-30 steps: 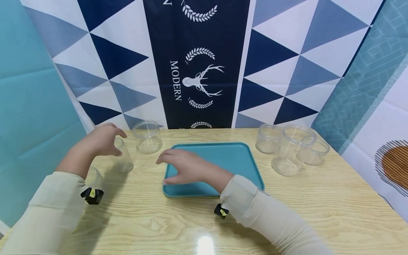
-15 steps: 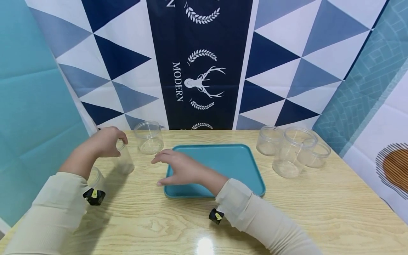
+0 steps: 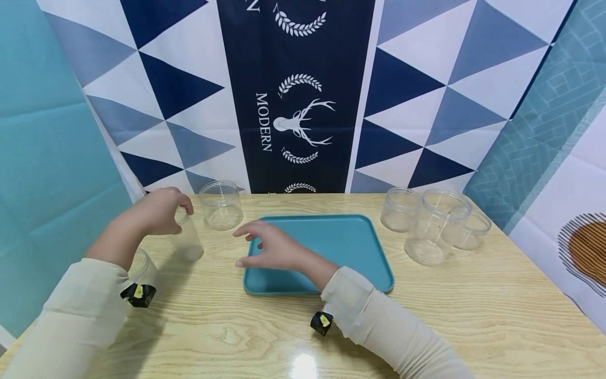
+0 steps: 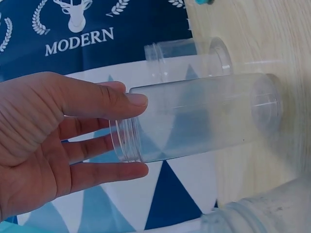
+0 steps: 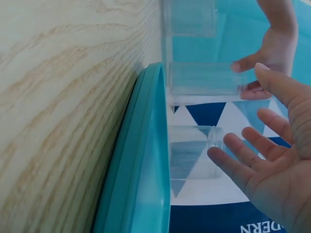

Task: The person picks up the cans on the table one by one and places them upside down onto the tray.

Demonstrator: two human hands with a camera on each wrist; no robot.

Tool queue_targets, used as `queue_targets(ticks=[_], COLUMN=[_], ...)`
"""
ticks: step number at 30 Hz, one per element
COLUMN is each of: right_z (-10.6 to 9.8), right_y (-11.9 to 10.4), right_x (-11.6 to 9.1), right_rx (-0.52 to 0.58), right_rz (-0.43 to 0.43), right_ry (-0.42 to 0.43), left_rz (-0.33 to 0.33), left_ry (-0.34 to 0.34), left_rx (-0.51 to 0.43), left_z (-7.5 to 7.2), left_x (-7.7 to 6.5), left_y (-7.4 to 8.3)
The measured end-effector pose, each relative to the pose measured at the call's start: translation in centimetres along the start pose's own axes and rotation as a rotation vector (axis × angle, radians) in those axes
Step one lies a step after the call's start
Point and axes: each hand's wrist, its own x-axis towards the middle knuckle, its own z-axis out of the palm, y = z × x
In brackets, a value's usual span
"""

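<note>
My left hand (image 3: 158, 213) grips a tall clear plastic jar (image 4: 194, 119) by its threaded neck, thumb on one side and fingers on the other. The jar has no lid, and its base is close to the tabletop. Over the left part of a teal tray (image 3: 331, 247) hovers my right hand (image 3: 272, 246), fingers spread and nothing in them. A wider clear jar (image 3: 221, 208) stands behind, between the held jar and the tray. Nearer my left wrist is another clear jar (image 3: 142, 268), partly hidden by the hand and sleeve.
Right of the tray stand a small clear jar (image 3: 397, 210), a large one (image 3: 428, 242) and a low one (image 3: 475, 229) close together on the wooden table (image 3: 227, 337). A patterned cloth (image 3: 298, 79) hangs along the back edge, and a teal cloth (image 3: 57, 158) at the left.
The left hand has closed on the tall jar's neck, and the jar has shifted slightly right. The right hand moved a little left, then slightly back right, still above the tray.
</note>
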Motion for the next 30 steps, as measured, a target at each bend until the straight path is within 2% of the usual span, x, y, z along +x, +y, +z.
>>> queue_targets(ticks=[7,12,19,25,30], right_z=[-0.1,-0.2,-0.3,-0.3,-0.3], right_y=[0.2,0.1,-0.2,0.0,0.5], right_x=[-0.1,-0.2,-0.5,-0.8,-1.1], right_rx=[0.125,0.255,0.596,0.752,0.826], right_rz=[0.104,0.187,0.3,0.346,0.357], right_ry=[0.036,0.064,0.083,0.092,0.141], left_rz=[0.02,0.026,0.046,0.049,0.075], left_ry=[0.033,0.049,0.081,0.114,0.154], left_rx=[0.005,0.005,0.022,0.044,0.04], left_z=[-0.9,-1.6,-2.2,-2.7,-2.9], left_x=[-0.2,-0.5,-0.8,-1.2,-1.4], left_y=[1.5,2.3,3.6,5.1,6.1])
